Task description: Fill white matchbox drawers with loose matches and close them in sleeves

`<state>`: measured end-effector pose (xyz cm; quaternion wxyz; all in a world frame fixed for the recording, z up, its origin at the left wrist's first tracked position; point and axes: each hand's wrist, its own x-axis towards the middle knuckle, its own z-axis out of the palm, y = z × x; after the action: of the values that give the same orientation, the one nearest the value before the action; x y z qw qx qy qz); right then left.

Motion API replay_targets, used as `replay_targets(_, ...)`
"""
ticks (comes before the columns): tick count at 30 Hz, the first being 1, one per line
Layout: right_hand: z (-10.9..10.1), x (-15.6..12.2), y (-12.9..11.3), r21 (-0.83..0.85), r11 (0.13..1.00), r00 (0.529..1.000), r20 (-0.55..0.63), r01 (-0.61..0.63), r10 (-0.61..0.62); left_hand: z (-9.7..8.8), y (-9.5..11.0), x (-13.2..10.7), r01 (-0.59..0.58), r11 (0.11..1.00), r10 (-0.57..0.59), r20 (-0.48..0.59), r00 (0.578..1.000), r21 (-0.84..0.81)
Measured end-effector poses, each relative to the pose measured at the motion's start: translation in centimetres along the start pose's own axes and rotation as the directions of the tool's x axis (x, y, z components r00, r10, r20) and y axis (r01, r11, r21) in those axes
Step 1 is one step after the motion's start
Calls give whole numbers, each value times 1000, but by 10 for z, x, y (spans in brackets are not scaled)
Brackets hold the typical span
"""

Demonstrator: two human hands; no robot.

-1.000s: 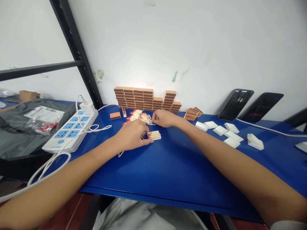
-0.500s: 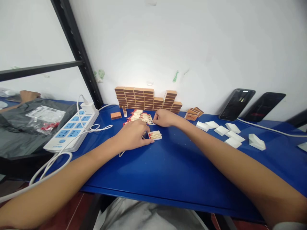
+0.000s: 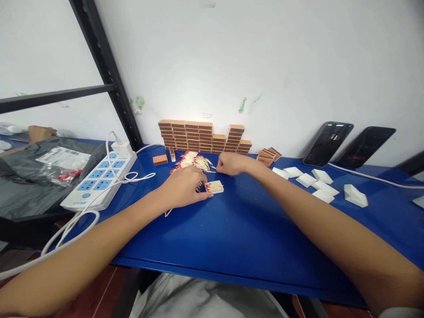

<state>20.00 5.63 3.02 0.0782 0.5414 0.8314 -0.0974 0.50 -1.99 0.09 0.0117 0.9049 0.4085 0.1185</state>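
Note:
My left hand (image 3: 183,187) rests on the blue table (image 3: 232,229) with its fingers curled, the fingertips pressed against a small open tray of red-tipped matches (image 3: 214,187). A few matches show under its fingers. My right hand (image 3: 231,163) is closed in a pinch at the right edge of a loose pile of matches (image 3: 194,162), just beyond the tray. What it pinches is too small to make out. A wall of stacked brown matchboxes (image 3: 202,137) stands behind the pile against the white wall.
Several white inner trays (image 3: 314,183) lie at the right, with a few brown sleeves (image 3: 269,155) nearby. Two dark phones (image 3: 327,143) lean on the wall. A white and blue power strip (image 3: 99,181) with cables lies left, beside a grey plastic bag (image 3: 36,176). A black rack post (image 3: 106,75) rises at left.
My right hand has shifted slightly right along the pile's edge. My left hand and the match tray have stayed in place.

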Motion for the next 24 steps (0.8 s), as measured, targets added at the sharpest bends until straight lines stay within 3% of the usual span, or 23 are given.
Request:
replay_targets(5,-12,-8,8,-62,989,986,112,131,-123,-1,1,0,-6,1000,6,0,1000,-3)
replay_targets(10,-27,-19,26,122,944,918,228,305,-326,0,1,1,4,1000,-4,1,1000,-3)
replay_targets(19,-18,-24,0,137,926,886,273,351,-376,-1,-1,2,7,1000,-7,19,1000,-17)
replay_targets(24,-22,-28,-1,112,929,901,228,352,-369,-1,0,1,4,1000,-4,13,1000,-10)
